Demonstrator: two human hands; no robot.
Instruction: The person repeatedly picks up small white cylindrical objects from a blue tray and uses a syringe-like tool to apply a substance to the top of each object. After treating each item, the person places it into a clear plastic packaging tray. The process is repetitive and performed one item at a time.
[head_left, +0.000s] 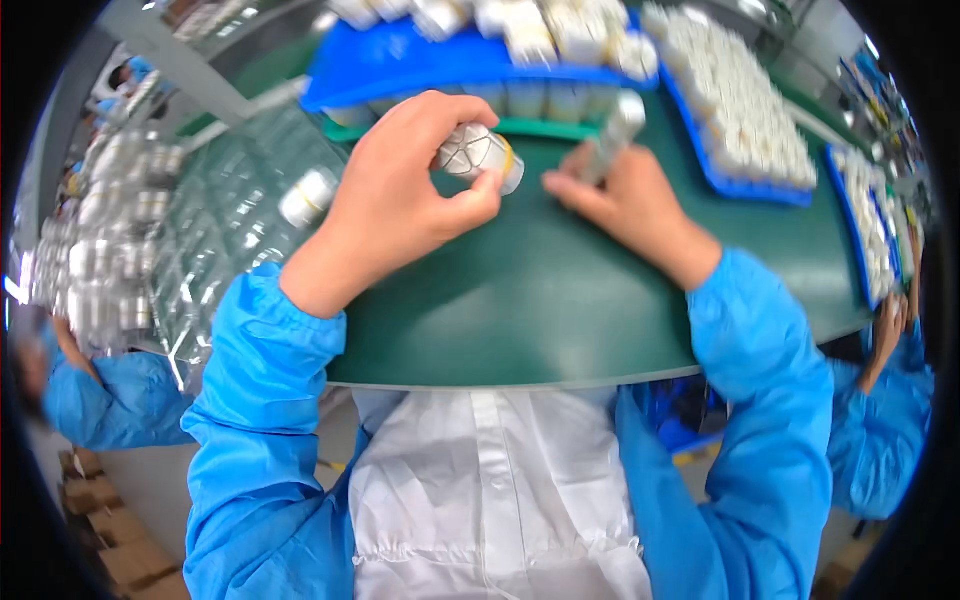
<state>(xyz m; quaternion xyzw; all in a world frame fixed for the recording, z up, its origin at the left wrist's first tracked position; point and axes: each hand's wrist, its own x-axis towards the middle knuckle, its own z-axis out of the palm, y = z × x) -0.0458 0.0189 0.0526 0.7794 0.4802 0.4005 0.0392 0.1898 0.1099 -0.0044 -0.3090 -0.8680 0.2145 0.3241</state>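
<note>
My left hand (400,190) grips a small white cylindrical bottle (478,155) with a yellowish band, lifted just above the green table (560,300). My right hand (625,200) is closed around a slim white tube-like item (615,125) that sticks up and away from me. The two hands are close together, near the table's far middle. Blue sleeves cover both forearms.
A blue tray (400,65) full of white bottles sits at the far edge. Another blue tray (740,185) with several white pieces lies at the right. Clear plastic packaging (230,215) with a bottle (307,197) lies left. Co-workers in blue sleeves (110,395) stand on both sides.
</note>
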